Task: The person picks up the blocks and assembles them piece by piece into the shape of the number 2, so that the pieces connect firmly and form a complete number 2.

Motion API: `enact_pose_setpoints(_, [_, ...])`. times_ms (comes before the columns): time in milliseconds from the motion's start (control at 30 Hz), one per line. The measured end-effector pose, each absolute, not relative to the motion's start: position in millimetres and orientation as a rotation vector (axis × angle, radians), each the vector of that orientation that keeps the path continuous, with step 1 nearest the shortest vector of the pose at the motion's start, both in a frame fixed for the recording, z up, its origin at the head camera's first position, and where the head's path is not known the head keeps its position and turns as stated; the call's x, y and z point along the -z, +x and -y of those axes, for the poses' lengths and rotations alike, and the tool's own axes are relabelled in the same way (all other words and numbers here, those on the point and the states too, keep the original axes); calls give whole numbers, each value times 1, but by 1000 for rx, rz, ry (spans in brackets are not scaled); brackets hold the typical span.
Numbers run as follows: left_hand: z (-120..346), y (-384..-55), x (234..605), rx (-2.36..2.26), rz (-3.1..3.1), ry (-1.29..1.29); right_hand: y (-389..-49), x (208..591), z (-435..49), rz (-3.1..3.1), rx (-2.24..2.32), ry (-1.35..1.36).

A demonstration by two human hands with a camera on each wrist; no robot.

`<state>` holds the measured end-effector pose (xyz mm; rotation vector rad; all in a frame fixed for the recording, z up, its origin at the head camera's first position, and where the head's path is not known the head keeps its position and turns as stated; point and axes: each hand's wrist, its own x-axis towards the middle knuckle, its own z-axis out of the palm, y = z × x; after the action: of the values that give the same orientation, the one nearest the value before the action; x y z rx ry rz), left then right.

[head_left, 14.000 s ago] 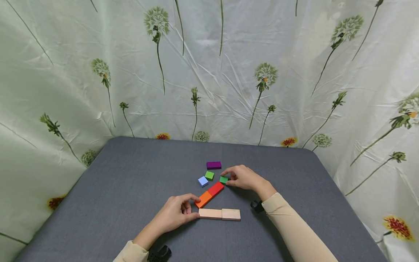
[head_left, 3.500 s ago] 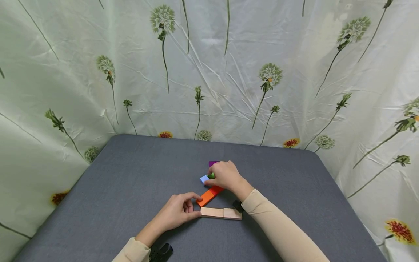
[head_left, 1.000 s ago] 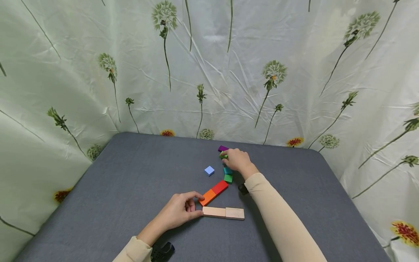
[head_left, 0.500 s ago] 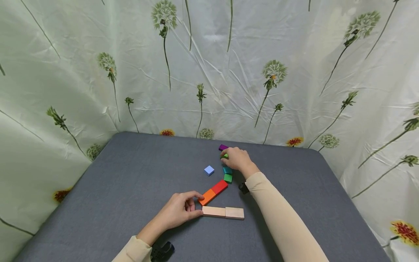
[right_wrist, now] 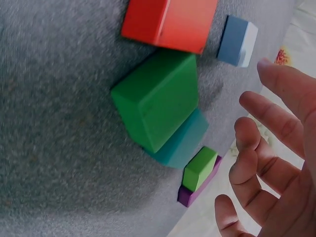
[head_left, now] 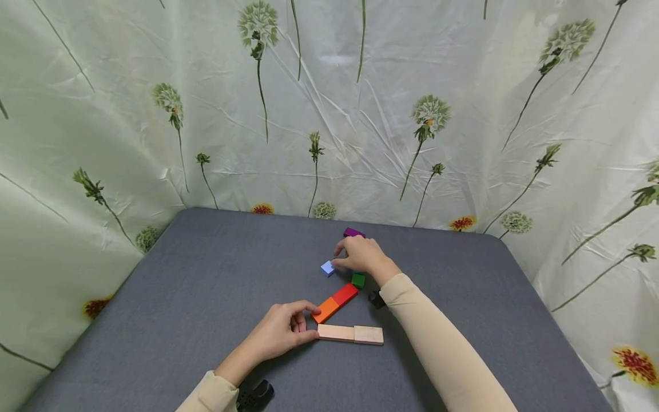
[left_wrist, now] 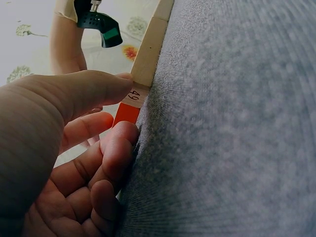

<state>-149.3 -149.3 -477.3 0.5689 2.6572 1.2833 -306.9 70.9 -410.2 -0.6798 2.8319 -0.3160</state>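
My left hand (head_left: 280, 335) has its thumb at the end of a plain wooden block (head_left: 336, 332) and its index finger on an orange block (head_left: 325, 309), spanning the corner between them. A red block (head_left: 345, 293) continues the orange one. Beyond it a green block (head_left: 358, 280) meets a teal block (right_wrist: 183, 143), which the right hand hides in the head view. Farther on, a light green block (right_wrist: 200, 169) lies against a purple block (head_left: 354, 232). With fingers spread and nothing held, my right hand (head_left: 364, 254) has its thumb tip close to a light blue block (head_left: 328, 268).
A second plain wooden block (head_left: 368, 335) extends the first to the right. All blocks lie on a grey cloth-covered table (head_left: 247, 257). Behind it hangs a flower-printed curtain (head_left: 216, 114).
Teal and light green blocks now lie beyond the green one, and the purple block sits farther back. My right hand has left the light green block, moving left to the light blue one.
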Motion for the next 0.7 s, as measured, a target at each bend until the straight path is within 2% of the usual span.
enact_pose_setpoints(700, [149,-149,480,-1305,-2657,587,-301,414,-64,-2827,255,-744])
